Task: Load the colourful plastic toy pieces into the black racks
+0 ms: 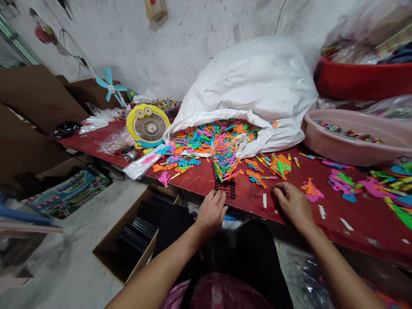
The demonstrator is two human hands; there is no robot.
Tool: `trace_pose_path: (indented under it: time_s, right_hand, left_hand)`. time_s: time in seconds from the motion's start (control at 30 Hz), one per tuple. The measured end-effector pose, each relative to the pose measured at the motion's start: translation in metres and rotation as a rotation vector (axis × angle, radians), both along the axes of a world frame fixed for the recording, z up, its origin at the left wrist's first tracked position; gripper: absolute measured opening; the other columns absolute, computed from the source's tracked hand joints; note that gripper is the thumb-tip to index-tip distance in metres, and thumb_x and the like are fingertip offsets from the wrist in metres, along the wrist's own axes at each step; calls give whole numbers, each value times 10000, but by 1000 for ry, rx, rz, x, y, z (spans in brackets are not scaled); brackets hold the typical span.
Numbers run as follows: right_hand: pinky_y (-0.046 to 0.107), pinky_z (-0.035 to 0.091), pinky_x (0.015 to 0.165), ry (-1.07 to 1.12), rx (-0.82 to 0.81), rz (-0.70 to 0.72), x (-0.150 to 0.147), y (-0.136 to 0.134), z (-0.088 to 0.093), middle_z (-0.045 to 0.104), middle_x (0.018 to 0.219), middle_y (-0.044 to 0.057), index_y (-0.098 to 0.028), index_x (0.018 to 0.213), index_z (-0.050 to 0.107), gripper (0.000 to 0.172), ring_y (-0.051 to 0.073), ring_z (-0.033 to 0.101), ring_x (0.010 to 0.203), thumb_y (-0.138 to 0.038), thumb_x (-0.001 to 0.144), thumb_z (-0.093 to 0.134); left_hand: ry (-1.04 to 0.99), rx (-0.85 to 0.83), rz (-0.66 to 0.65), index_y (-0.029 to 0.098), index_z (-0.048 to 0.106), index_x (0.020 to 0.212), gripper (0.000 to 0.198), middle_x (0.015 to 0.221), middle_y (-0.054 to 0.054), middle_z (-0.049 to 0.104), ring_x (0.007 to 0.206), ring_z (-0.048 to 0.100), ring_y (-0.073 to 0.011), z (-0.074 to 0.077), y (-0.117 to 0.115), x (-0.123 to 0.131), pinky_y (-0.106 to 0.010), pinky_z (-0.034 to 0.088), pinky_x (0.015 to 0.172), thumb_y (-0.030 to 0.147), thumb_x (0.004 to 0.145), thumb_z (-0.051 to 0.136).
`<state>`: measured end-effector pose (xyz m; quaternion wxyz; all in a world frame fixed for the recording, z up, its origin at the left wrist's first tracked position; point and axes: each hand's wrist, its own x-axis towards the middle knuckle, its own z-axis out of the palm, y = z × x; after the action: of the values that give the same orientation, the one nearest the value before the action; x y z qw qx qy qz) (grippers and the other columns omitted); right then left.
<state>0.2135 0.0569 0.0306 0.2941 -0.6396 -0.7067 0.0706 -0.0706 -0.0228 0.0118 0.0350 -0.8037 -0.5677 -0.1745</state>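
My left hand (pixel 211 211) is at the table's front edge, fingers together and bent over the near end of a black plastic grid rack (pixel 230 189). Just beyond the rack lies a pile of small plastic toy guns (pixel 225 156) in orange, green, blue and pink, spilling from a big white sack (pixel 254 81). Over the red table (pixel 196 182), to the right, my right hand (pixel 294 205) is curled, and its fingertips are partly hidden, so I cannot make out what they hold. Orange toy guns (pixel 255 178) lie near it.
A yellow fan (pixel 149 124) and a metal cup (pixel 129 153) stand left of the sack. A pink basin (pixel 350 148) and a red tub (pixel 363 79) are at right. Below the table, a cardboard box (pixel 111 253) holds black racks (pixel 143 227). White strips (pixel 322 212) lie near the edge.
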Motion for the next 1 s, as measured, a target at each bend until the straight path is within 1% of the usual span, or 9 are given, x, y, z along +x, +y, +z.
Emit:
trace_pose_path:
  time_s: [0.1,0.23,0.3,0.4,0.5,0.57,0.63,0.77,1.0]
  right_hand:
    - [321,417,673,24,-18,-57,18,0,1,716,934,90,-211,917,663,318,234,635,811,-435,860,444]
    - [312,406,658,56,-62,-109,20,0,2,722,896,74,-219,920,675,329,225,636,787,-448,845,451]
    - [308,396,648,55,-76,-143,18,-1,2,723,881,71,-220,931,682,336,227,636,793,-450,840,454]
    - [303,398,658,87,-80,-153,17,-2,1,725,882,65,-220,927,685,333,226,643,811,-444,838,455]
    - [302,414,678,139,-66,-134,19,-2,-1,726,890,59,-218,928,687,335,222,648,809,-448,842,459]
    - [307,415,681,142,-58,-138,20,-3,-1,728,894,60,-219,937,694,342,230,650,809,-458,838,470]
    - [309,411,677,137,-57,-145,20,-3,-1,731,902,62,-221,943,701,343,238,652,819,-461,836,479]
    - [302,408,662,157,-61,-136,19,-3,-2,733,898,62,-222,945,701,326,233,658,819,-447,843,488]
    - [303,397,649,149,-50,-135,20,-4,-3,724,851,56,-219,935,700,313,226,644,766,-436,845,494]
  left_hand:
    - [24,-27,40,108,500,1354,447,1294,-158,572,1168,511,-324,9,0,28,-457,484,944,320,961,470]
    - [-24,-106,64,85,553,1266,424,1123,-160,604,1016,537,-313,23,4,69,-466,507,827,336,925,521]
    - [-88,-113,55,93,528,1301,462,1149,-158,600,1022,534,-316,25,7,86,-479,508,847,337,909,543]
    - [-204,-77,-3,121,463,1383,515,1336,-158,542,1190,497,-327,16,6,99,-475,487,971,312,911,537]
    - [-255,-46,-111,130,459,1383,488,1506,-147,416,1404,355,-300,-1,2,95,-457,382,1134,278,922,520]
    - [-232,-58,-184,132,433,1402,503,1566,-138,336,1470,265,-281,-11,-1,86,-479,299,1192,275,927,515]
    - [-201,-77,-214,145,391,1436,532,1585,-128,305,1492,221,-276,-16,-3,76,-514,249,1208,284,935,502]
    - [-165,-90,-187,159,358,1464,553,1588,-108,308,1507,170,-267,-19,-6,64,-528,206,1218,271,939,489]
    - [-115,-88,-200,162,345,1480,538,1603,-85,280,1510,165,-250,-17,-8,62,-491,214,1221,260,960,441]
